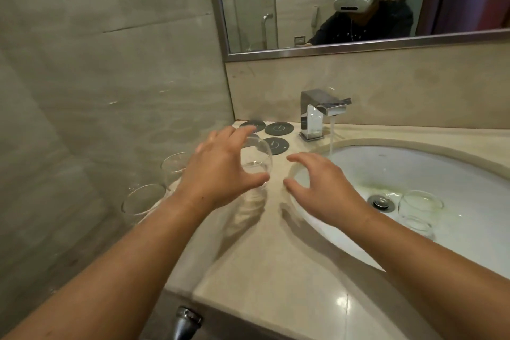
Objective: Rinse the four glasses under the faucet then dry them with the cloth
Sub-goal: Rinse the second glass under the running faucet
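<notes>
Counter (pixel 276 270): beige, fills lower centre.
Sink (pixel 414 168): white basin, right of frame. Water runs into it from the faucet (pixel 317 116), upper centre.
Left hand (pixel 218 171): centre of frame, fingers over and thumb under a glass (pixel 258 157), grasping it just left of the sink.
Right hand (pixel 328 188): just beside, over the sink's left edge. Fingers spread and loosely curved, released, holding nothing. Contact with the edge cannot be told.
Second glass (pixel 419 207): upright in the sink, near the drain (pixel 380 202).
Third glass (pixel 175 165) and fourth glass (pixel 143 199): left of frame, by the wall (pixel 96 91).
Coasters (pixel 278 128): dark, round, behind the left hand.
</notes>
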Action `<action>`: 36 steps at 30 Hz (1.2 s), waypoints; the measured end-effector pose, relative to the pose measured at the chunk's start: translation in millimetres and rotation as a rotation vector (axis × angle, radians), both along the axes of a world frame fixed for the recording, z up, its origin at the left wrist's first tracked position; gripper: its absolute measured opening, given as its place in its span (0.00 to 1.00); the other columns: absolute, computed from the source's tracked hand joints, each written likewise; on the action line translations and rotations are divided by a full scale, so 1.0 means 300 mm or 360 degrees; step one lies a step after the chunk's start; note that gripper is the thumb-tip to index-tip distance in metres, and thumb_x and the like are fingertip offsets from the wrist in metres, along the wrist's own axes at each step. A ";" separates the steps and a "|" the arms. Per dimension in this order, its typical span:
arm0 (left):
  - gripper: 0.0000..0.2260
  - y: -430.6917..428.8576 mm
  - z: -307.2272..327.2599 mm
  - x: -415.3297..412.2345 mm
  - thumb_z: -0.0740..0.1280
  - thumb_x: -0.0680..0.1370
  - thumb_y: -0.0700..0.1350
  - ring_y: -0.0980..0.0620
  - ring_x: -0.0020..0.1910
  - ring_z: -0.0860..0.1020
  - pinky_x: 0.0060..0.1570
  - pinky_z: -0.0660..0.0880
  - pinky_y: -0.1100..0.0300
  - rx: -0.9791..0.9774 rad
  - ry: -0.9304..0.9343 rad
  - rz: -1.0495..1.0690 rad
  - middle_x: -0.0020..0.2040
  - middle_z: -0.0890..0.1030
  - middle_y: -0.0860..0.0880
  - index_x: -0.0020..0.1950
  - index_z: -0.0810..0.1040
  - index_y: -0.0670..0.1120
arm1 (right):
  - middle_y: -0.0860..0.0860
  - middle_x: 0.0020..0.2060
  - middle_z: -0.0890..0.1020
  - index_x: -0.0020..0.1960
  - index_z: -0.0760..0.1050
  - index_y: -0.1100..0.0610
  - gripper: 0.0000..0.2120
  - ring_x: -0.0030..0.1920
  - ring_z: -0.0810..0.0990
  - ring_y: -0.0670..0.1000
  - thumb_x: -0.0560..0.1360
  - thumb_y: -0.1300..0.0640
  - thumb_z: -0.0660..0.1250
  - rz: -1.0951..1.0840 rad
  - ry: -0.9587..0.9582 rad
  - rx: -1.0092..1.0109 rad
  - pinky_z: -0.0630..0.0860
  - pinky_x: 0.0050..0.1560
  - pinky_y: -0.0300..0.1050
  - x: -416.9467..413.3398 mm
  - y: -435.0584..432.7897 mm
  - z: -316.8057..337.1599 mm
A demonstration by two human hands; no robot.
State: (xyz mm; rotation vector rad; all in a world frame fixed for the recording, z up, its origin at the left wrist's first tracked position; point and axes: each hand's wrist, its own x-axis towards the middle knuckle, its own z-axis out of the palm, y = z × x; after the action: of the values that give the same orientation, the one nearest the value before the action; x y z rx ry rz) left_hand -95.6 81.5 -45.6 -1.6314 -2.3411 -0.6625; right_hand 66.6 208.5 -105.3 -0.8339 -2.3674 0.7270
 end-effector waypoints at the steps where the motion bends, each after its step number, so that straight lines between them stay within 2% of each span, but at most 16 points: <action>1: 0.39 0.036 -0.012 0.013 0.80 0.70 0.59 0.50 0.66 0.73 0.69 0.71 0.51 0.0111 -0.0112 -0.0038 0.67 0.77 0.55 0.79 0.70 0.56 | 0.48 0.72 0.77 0.74 0.76 0.49 0.22 0.73 0.73 0.50 0.80 0.49 0.71 -0.0091 0.0109 -0.0165 0.66 0.69 0.40 0.005 0.026 0.001; 5: 0.38 0.210 -0.066 0.080 0.83 0.70 0.55 0.56 0.64 0.77 0.64 0.74 0.61 0.0528 -0.0864 -0.0012 0.65 0.77 0.56 0.77 0.73 0.54 | 0.50 0.62 0.82 0.63 0.79 0.48 0.12 0.58 0.82 0.51 0.81 0.48 0.70 -0.0411 0.0592 -0.1151 0.77 0.51 0.47 0.020 0.114 0.007; 8: 0.37 0.335 -0.096 0.146 0.82 0.72 0.55 0.57 0.65 0.77 0.57 0.72 0.66 0.0685 -0.1385 0.0054 0.64 0.77 0.58 0.78 0.72 0.53 | 0.54 0.58 0.81 0.66 0.77 0.53 0.20 0.54 0.83 0.57 0.81 0.41 0.70 -0.0425 0.0807 -0.1722 0.81 0.45 0.52 0.019 0.181 -0.008; 10: 0.35 0.412 -0.115 0.184 0.81 0.74 0.54 0.56 0.65 0.78 0.57 0.73 0.64 0.0775 -0.1619 0.0076 0.63 0.78 0.56 0.77 0.72 0.53 | 0.56 0.58 0.81 0.66 0.77 0.56 0.26 0.53 0.83 0.59 0.80 0.36 0.69 -0.0400 0.0871 -0.1926 0.82 0.46 0.54 0.013 0.229 -0.019; 13: 0.31 0.508 -0.167 0.213 0.80 0.74 0.55 0.51 0.63 0.79 0.65 0.76 0.53 0.0787 -0.1796 0.0157 0.65 0.78 0.51 0.74 0.72 0.56 | 0.56 0.55 0.82 0.61 0.78 0.59 0.32 0.52 0.84 0.59 0.78 0.31 0.68 -0.0317 0.0916 -0.2160 0.83 0.52 0.57 0.002 0.294 -0.038; 16: 0.32 0.555 -0.219 0.222 0.80 0.71 0.59 0.51 0.62 0.80 0.66 0.77 0.50 0.0707 -0.1869 0.0173 0.67 0.76 0.51 0.71 0.71 0.61 | 0.56 0.52 0.83 0.59 0.80 0.58 0.32 0.52 0.85 0.58 0.76 0.29 0.68 -0.0099 0.0906 -0.2306 0.83 0.56 0.56 -0.007 0.340 -0.082; 18: 0.33 0.567 -0.234 0.215 0.80 0.69 0.59 0.51 0.61 0.81 0.66 0.77 0.49 0.0674 -0.1923 0.0125 0.66 0.75 0.50 0.71 0.70 0.61 | 0.55 0.50 0.84 0.57 0.82 0.57 0.30 0.52 0.85 0.57 0.75 0.30 0.70 -0.0077 0.0976 -0.2342 0.82 0.62 0.58 -0.015 0.357 -0.105; 20: 0.30 0.570 -0.240 0.209 0.79 0.73 0.56 0.52 0.58 0.82 0.63 0.78 0.50 0.0597 -0.1866 0.0068 0.63 0.78 0.51 0.72 0.70 0.59 | 0.54 0.47 0.86 0.54 0.84 0.55 0.25 0.51 0.86 0.55 0.77 0.33 0.70 -0.0097 0.1102 -0.2331 0.82 0.62 0.58 -0.018 0.358 -0.112; 22: 0.28 0.567 -0.246 0.205 0.77 0.75 0.56 0.52 0.56 0.84 0.61 0.80 0.50 0.0457 -0.1703 0.0036 0.57 0.81 0.54 0.71 0.70 0.57 | 0.53 0.44 0.88 0.53 0.84 0.53 0.19 0.47 0.87 0.53 0.79 0.37 0.70 -0.0086 0.1204 -0.2286 0.83 0.55 0.55 -0.020 0.354 -0.107; 24: 0.24 0.560 -0.251 0.204 0.75 0.77 0.53 0.52 0.55 0.84 0.56 0.79 0.54 0.0319 -0.1561 0.0021 0.52 0.82 0.56 0.69 0.70 0.54 | 0.52 0.43 0.89 0.57 0.83 0.54 0.16 0.41 0.88 0.51 0.80 0.42 0.70 -0.0121 0.1259 -0.2163 0.84 0.46 0.51 -0.021 0.353 -0.106; 26: 0.21 0.551 -0.257 0.197 0.73 0.78 0.53 0.53 0.58 0.81 0.50 0.75 0.62 0.0217 -0.1400 0.0033 0.57 0.81 0.55 0.67 0.71 0.53 | 0.54 0.47 0.89 0.60 0.84 0.55 0.15 0.39 0.88 0.50 0.79 0.47 0.72 -0.0177 0.1241 -0.1913 0.84 0.41 0.47 -0.022 0.359 -0.112; 27: 0.19 0.546 -0.259 0.192 0.73 0.78 0.53 0.54 0.59 0.80 0.47 0.72 0.65 0.0192 -0.1333 0.0027 0.61 0.80 0.54 0.66 0.72 0.53 | 0.55 0.51 0.89 0.60 0.84 0.55 0.15 0.42 0.88 0.51 0.78 0.48 0.74 -0.0215 0.1206 -0.1740 0.85 0.43 0.48 -0.023 0.367 -0.120; 29: 0.18 0.541 -0.265 0.187 0.73 0.79 0.53 0.55 0.61 0.78 0.48 0.71 0.67 0.0174 -0.1255 -0.0034 0.65 0.79 0.54 0.67 0.73 0.54 | 0.54 0.53 0.89 0.59 0.85 0.53 0.19 0.49 0.88 0.52 0.73 0.44 0.77 -0.0320 0.1074 -0.1328 0.86 0.54 0.54 -0.020 0.382 -0.140; 32: 0.21 0.535 -0.277 0.182 0.74 0.79 0.50 0.55 0.65 0.77 0.58 0.72 0.62 0.0169 -0.1212 -0.0105 0.67 0.79 0.56 0.71 0.74 0.53 | 0.46 0.53 0.88 0.66 0.82 0.46 0.35 0.55 0.87 0.47 0.62 0.34 0.75 -0.0395 0.0833 -0.0805 0.83 0.60 0.52 -0.011 0.382 -0.152; 34: 0.20 0.534 -0.282 0.179 0.74 0.79 0.48 0.56 0.64 0.78 0.58 0.71 0.62 0.0182 -0.1208 -0.0124 0.64 0.80 0.58 0.71 0.74 0.54 | 0.44 0.56 0.87 0.72 0.79 0.46 0.41 0.57 0.85 0.44 0.61 0.32 0.75 -0.0410 0.0779 -0.0695 0.82 0.62 0.49 -0.010 0.386 -0.160; 36: 0.17 0.539 -0.294 0.173 0.74 0.80 0.48 0.57 0.60 0.78 0.54 0.72 0.64 0.0191 -0.1222 -0.0137 0.58 0.80 0.62 0.67 0.75 0.56 | 0.43 0.55 0.87 0.73 0.78 0.47 0.41 0.57 0.85 0.43 0.63 0.34 0.77 -0.0413 0.0803 -0.0703 0.82 0.62 0.49 -0.007 0.389 -0.159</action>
State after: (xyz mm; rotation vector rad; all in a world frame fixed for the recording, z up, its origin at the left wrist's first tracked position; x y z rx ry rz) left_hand -43.8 243.2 -133.8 -1.6161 -2.6216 -1.6555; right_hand 64.5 325.1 -153.1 -0.9729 -1.6407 1.2072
